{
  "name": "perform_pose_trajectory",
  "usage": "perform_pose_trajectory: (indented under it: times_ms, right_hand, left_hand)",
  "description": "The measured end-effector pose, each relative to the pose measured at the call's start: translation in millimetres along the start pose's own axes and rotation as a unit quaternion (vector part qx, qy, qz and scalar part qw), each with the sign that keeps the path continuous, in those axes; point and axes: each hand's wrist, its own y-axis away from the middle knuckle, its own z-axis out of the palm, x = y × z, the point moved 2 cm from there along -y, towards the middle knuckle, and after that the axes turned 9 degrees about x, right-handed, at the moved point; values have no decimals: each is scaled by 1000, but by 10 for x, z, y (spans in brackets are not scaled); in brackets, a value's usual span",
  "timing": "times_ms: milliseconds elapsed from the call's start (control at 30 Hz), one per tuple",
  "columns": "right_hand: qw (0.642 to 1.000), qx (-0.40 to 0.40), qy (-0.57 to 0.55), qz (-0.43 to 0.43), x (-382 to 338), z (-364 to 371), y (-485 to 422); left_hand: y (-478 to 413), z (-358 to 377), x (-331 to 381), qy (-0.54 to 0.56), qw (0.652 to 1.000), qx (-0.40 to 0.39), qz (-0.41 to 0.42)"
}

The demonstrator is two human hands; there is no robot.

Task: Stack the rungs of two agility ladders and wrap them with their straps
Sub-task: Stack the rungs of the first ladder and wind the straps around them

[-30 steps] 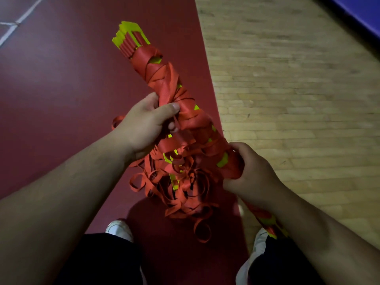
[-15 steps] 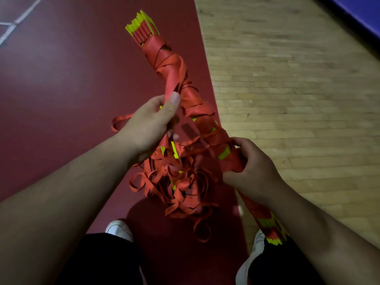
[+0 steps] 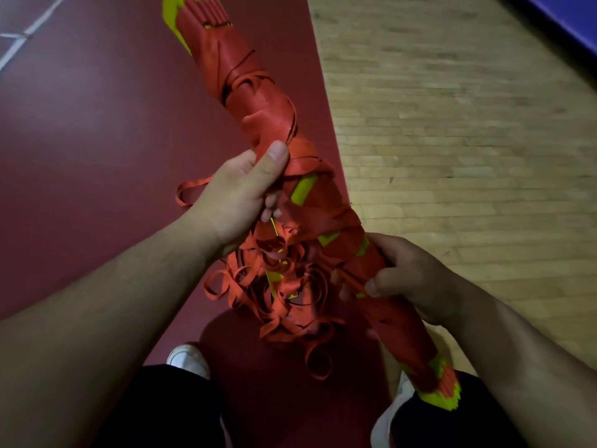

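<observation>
A long bundle of stacked rungs, red with yellow-green ends, is held slantwise in the air above the red floor; its upper end is pointed away from the person and its lower end is seen near the right knee; most of its length is bound in wide red straps; a loose tangle of strap is hung below its middle. The middle is gripped by the left hand, fingers curled round it, thumb pressed on a wrap; the lower part is gripped by the right hand, fingers likewise curled.
</observation>
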Motion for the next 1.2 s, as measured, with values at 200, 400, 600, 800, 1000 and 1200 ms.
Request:
perform_pose_trajectory:
  times_ms: [200,400,600,800,1000,1200]
  right_hand:
    - [985,81,147,-45,45,42,-37]
    - [930,191,312,-45,93,92,-41]
    - [865,282,404,-95,229,183,-101]
    - [877,309,340,-137,172,0,-61]
    - [908,309,250,-129,114,1,-68]
    - [922,287,223,-130,78,8,-46]
  left_hand:
    - [12,74,32,20,998,65,7]
    - [23,126,41,38,992,117,-19]
    - [-4,118,31,41,989,135,-50]
    - [-18,29,41,21,1000,14,-2]
    - [-3,-4,-2,-44,996,65,33]
    - [-12,21,2,-1,1000,29,3]
